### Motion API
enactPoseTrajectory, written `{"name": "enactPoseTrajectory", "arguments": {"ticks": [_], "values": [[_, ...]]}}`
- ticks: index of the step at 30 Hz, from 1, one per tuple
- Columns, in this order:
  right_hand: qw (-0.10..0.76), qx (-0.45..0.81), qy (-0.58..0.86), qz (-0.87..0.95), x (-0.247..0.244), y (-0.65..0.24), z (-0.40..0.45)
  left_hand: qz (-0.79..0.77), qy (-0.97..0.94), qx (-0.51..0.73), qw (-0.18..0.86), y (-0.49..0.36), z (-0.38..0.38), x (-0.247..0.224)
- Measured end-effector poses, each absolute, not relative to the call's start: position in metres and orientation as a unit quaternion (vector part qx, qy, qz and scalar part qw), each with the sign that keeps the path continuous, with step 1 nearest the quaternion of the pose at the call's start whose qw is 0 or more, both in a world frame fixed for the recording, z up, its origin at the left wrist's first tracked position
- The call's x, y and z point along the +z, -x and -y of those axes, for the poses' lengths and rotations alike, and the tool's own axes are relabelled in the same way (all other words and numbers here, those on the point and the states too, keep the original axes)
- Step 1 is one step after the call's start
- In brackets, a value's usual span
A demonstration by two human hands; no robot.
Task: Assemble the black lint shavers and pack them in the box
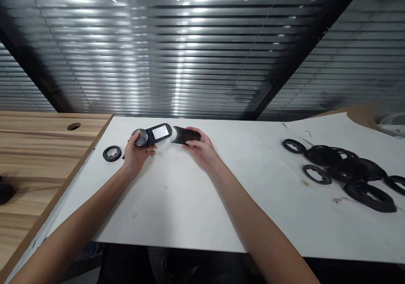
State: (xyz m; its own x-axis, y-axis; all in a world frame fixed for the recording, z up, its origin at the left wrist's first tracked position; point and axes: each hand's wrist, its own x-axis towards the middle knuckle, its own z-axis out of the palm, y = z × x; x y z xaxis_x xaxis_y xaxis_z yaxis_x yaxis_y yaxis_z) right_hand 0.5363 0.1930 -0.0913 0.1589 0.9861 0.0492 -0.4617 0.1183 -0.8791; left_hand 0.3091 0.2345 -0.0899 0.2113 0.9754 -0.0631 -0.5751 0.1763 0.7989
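My left hand [135, 155] is closed around a black fabric shaver [150, 136]. The thumb lies on its round metal mesh head, and a white label shows on the handle, which points right. My right hand [202, 149] grips a dark, see-through lint container [187, 136] between thumb and fingers. A pale, rounded end of the container faces the shaver's handle, close to it; whether they touch I cannot tell. To the left of my left hand, a black ring [112, 153] with a notched inner edge lies flat on the table.
Both hands are above a white table [190, 208]. Several black rings and oval pads [348, 168] lie in a loose pile on the right. A wooden surface [47, 157] with a round hole adjoins on the left. Blinds behind glass [177, 56] stand along the back.
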Motion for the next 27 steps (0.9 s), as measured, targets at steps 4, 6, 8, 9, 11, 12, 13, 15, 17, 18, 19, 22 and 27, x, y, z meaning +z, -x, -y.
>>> {"name": "enactPoseTrajectory", "arguments": {"ticks": [4, 6, 8, 9, 11, 12, 13, 15, 17, 18, 19, 22, 27], "values": [[0.66, 0.552, 0.374, 0.346, -0.0899, -0.5357, -0.1921, -0.303, -0.332, 0.548, 0.706, -0.3089, -0.2349, -0.0905], [0.661, 0.552, 0.373, 0.345, -0.0891, -0.5355, -0.192, -0.302, -0.331, 0.547, 0.707, -0.3089, -0.235, -0.0906], [0.662, 0.551, 0.372, 0.345, -0.0885, -0.5354, -0.192, -0.3, -0.33, 0.548, 0.708, -0.309, -0.235, -0.0905], [0.662, 0.551, 0.373, 0.345, -0.0881, -0.5353, -0.192, -0.299, -0.328, 0.549, 0.708, -0.309, -0.2349, -0.0904], [0.663, 0.55, 0.374, 0.345, -0.0875, -0.535, -0.1918, -0.3, -0.326, 0.55, 0.708, -0.3091, -0.2346, -0.0901], [0.663, 0.549, 0.375, 0.345, -0.0872, -0.5347, -0.1916, -0.301, -0.324, 0.55, 0.709, -0.3092, -0.2344, -0.0899], [0.662, 0.549, 0.375, 0.345, -0.0869, -0.5343, -0.1915, -0.302, -0.322, 0.55, 0.709, -0.3092, -0.2343, -0.0897], [0.662, 0.551, 0.376, 0.342, -0.0866, -0.5334, -0.1914, -0.305, -0.318, 0.549, 0.71, -0.3092, -0.2344, -0.0894], [0.664, 0.55, 0.377, 0.338, -0.0866, -0.5322, -0.1915, -0.305, -0.318, 0.547, 0.712, -0.3092, -0.2346, -0.0891], [0.667, 0.549, 0.376, 0.336, -0.0867, -0.5317, -0.1917, -0.303, -0.32, 0.547, 0.712, -0.3092, -0.2348, -0.089], [0.67, 0.547, 0.375, 0.333, -0.0868, -0.5313, -0.1918, -0.301, -0.321, 0.549, 0.711, -0.3093, -0.235, -0.0889], [0.677, 0.545, 0.372, 0.327, -0.0863, -0.5304, -0.1919, -0.298, -0.321, 0.552, 0.71, -0.3097, -0.2349, -0.0891], [0.668, 0.549, 0.384, 0.323, -0.0844, -0.5297, -0.1912, -0.295, -0.325, 0.546, 0.713, -0.3103, -0.2344, -0.0901]]}}
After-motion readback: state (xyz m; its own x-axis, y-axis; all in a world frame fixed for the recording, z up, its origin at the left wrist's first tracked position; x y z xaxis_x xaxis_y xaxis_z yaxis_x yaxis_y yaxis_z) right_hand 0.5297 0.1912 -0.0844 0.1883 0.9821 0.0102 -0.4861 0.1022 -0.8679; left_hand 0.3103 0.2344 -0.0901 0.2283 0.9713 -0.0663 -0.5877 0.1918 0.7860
